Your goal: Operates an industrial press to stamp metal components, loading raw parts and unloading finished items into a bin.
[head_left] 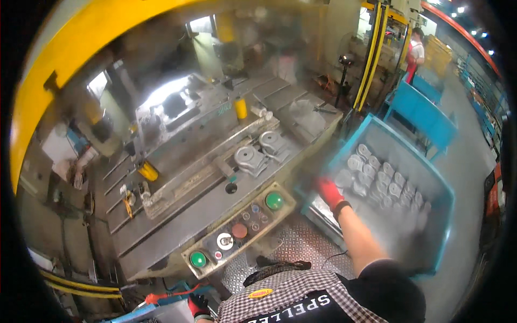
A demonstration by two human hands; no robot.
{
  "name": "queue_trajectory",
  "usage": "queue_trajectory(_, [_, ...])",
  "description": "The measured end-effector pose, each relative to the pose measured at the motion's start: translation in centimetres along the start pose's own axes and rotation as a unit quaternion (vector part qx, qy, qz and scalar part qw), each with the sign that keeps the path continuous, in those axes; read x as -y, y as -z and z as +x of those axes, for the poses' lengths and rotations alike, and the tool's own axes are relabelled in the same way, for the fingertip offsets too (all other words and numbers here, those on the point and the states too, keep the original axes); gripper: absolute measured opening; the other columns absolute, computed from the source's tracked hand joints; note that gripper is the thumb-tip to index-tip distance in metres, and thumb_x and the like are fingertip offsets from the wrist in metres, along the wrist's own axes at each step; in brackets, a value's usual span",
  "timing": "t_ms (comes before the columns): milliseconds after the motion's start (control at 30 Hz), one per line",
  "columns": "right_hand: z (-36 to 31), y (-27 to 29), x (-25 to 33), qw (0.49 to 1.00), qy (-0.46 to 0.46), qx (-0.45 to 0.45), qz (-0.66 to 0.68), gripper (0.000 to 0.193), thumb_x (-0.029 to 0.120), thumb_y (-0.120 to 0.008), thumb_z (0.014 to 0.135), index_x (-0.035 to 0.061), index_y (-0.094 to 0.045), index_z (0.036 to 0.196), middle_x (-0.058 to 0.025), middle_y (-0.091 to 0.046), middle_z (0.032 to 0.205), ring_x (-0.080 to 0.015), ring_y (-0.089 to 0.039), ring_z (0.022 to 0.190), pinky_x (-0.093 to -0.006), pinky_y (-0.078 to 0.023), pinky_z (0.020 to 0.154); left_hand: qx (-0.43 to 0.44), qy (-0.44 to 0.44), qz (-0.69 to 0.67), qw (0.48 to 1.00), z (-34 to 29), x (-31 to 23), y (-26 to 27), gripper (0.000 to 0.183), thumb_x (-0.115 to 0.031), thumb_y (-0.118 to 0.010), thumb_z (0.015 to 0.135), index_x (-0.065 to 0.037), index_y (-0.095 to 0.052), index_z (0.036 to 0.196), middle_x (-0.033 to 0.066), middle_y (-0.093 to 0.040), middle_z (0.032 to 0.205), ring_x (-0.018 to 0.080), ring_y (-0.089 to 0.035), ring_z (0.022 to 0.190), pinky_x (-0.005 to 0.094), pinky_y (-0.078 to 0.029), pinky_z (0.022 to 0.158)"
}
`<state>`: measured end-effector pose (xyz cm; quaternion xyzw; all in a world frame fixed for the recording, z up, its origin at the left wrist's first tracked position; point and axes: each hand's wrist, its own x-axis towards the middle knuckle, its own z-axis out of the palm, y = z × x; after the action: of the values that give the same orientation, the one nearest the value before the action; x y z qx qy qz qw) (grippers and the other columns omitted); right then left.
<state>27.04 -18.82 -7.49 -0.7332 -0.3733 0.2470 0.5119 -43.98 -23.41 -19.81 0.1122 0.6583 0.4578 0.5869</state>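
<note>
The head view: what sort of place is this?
Probably a factory floor, perhaps a metalworking shop. A heavy slotted metal table has big green buttons on a panel at its front, and beside it a blue bin holds rows of similar grey parts.

White lights (461,9) shine above a grey floor (469,172) with blue racks (487,116) along its right.

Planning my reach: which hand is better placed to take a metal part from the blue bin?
Your right hand, I'd say: it is at the left side of the blue bin, near the metal parts. Your left hand is low in view, across your body from the bin.
</note>
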Motion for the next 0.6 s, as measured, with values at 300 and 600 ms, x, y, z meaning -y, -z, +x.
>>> queue_trajectory(300, [9.5,1.4,3.1,0.973,-0.176,-0.077,0.126,0.058,0.048,-0.047,0.088,0.0047,-0.047,0.126,-0.0117,-0.053,0.121,-0.0222,-0.048,0.11,-0.0325,-0.037,0.092,-0.026,-0.133,-0.147,0.98,1.7,-13.9,-11.3,0.038,-0.032,-0.044,0.091,-0.011,-0.044,0.123,0.0095,-0.046,0.128,0.0268,-0.049,0.112,0.0428,-0.039,0.09])
queue_trajectory(600, [22.0,2.8,0.7,0.985,-0.129,-0.076,0.084,0.068,0.055,-0.043,0.086,0.0059,-0.038,0.133,-0.0159,-0.038,0.137,-0.0302,-0.036,0.125,-0.0404,-0.032,0.099,0.01,-0.224,-0.007,0.975,-3.5,-11.1,-15.7,0.044,-0.034,-0.047,0.09,-0.015,-0.04,0.129,0.0097,-0.046,0.129,0.0275,-0.048,0.112,0.0425,-0.037,0.091])
